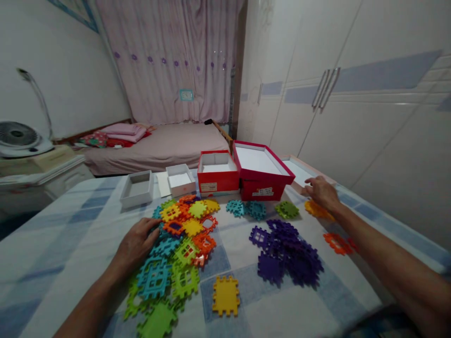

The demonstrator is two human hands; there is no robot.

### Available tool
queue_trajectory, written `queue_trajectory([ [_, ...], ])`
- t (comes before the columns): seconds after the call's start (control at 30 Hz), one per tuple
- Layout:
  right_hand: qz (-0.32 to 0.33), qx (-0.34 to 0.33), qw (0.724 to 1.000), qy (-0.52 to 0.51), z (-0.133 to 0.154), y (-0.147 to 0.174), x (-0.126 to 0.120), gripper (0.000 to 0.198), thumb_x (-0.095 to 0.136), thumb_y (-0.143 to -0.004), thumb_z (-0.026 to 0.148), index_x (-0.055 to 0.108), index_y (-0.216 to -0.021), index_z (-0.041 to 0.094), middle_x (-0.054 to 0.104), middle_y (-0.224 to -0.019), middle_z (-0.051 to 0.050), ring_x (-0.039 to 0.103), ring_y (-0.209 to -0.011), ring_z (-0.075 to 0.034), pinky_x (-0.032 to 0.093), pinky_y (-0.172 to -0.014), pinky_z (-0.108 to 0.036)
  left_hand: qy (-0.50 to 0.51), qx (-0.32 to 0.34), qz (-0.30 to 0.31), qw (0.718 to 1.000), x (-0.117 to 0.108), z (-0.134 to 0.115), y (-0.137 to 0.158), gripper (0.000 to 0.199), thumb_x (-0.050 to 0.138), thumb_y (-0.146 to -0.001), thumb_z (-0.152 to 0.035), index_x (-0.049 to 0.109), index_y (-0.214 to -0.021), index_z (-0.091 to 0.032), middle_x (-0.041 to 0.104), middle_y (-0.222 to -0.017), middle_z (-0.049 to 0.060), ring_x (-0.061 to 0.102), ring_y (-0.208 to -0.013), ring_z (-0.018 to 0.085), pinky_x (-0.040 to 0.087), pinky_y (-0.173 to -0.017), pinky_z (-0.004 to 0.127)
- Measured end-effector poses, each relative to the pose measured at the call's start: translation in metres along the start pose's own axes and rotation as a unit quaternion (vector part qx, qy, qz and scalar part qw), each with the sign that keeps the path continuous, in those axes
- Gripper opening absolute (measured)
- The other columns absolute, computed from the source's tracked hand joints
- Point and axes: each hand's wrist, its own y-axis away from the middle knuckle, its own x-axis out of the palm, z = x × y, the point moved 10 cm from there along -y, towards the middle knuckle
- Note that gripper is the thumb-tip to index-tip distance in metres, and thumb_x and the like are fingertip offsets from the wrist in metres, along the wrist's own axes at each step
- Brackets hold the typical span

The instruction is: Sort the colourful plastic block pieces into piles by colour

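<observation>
At the left edge of a mixed heap of plastic interlocking tiles point(192, 227) rests my left hand point(140, 237). Its fingers stretch onto the teal tiles point(164, 246), thumb apart, tips partly hidden, with no tile seen in its grip. Over on the right, my right hand point(321, 191) hovers just above the yellow-orange tiles point(316, 210), its fingers apart and nothing between them. Purple tiles point(287, 251) lie heaped between the hands. One yellow tile point(226, 295) lies alone in front. Orange-red tiles point(337, 244) are partly under my right forearm.
Two teal tiles point(255, 210) and green tiles point(287, 210) lie behind the purple heap. Along the far side stand a grey-white box point(137, 199), a small white box point(183, 188), a red box point(218, 181) and a crimson box point(262, 190). A pale shallow box point(298, 171) sits at right.
</observation>
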Motion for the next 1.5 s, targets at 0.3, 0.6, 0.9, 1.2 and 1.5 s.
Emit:
queue_trajectory([
  [0.3, 0.103, -0.321, 0.914, -0.225, 0.224, 0.102, -0.044, 0.025, 0.047, -0.092, 0.029, 0.062, -0.111, 0.02, 0.064, -0.107, -0.008, 0.063, -0.093, -0.019, 0.049, -0.085, -0.033, 0.001, 0.008, -0.008, 1.0, 0.003, -0.001, 0.002, 0.04, 0.041, -0.083, -0.042, 0.068, -0.102, -0.019, 0.065, -0.1, 0.008, 0.061, -0.097, 0.024, 0.048, -0.091, 0.037],
  [0.6, 0.236, -0.351, 0.886, -0.189, 0.361, 0.09, 0.016, 0.061, 0.064, -0.083, 0.039, 0.044, -0.138, 0.02, 0.046, -0.139, -0.015, 0.048, -0.124, -0.031, 0.041, -0.097, -0.047, 0.003, 0.01, -0.01, 1.0, 0.002, -0.004, 0.001, 0.04, 0.04, -0.084, -0.039, 0.068, -0.103, -0.018, 0.064, -0.099, 0.008, 0.06, -0.097, 0.024, 0.047, -0.091, 0.038],
  [0.9, 0.24, -0.327, 0.897, -0.174, 0.374, 0.085, 0.038, 0.046, 0.069, -0.075, 0.035, 0.059, -0.114, 0.014, 0.058, -0.113, -0.013, 0.055, -0.103, -0.026, 0.043, -0.085, -0.034, 0.001, 0.016, 0.0, 1.0, 0.005, -0.007, 0.001, 0.04, 0.039, -0.085, -0.035, 0.067, -0.106, -0.017, 0.062, -0.1, 0.01, 0.058, -0.098, 0.023, 0.045, -0.093, 0.038],
  [1.2, 0.164, -0.266, 0.923, -0.225, 0.341, 0.085, 0.021, 0.035, 0.067, -0.074, 0.03, 0.052, -0.102, 0.016, 0.056, -0.099, -0.006, 0.052, -0.084, -0.018, 0.039, -0.07, -0.027, -0.008, 0.015, -0.002, 1.0, 0.006, -0.008, 0.001, 0.041, 0.038, -0.086, -0.036, 0.067, -0.106, -0.016, 0.062, -0.1, 0.01, 0.058, -0.099, 0.024, 0.044, -0.093, 0.037],
  [1.5, 0.152, -0.258, 0.902, -0.312, 0.35, 0.099, -0.022, 0.037, 0.067, -0.073, 0.031, 0.052, -0.105, 0.018, 0.059, -0.095, -0.004, 0.054, -0.082, -0.016, 0.041, -0.072, -0.027, -0.013, 0.013, -0.002, 1.0, 0.007, -0.007, 0.001, 0.042, 0.038, -0.086, -0.035, 0.068, -0.106, -0.015, 0.062, -0.1, 0.011, 0.057, -0.097, 0.025, 0.044, -0.091, 0.038],
])
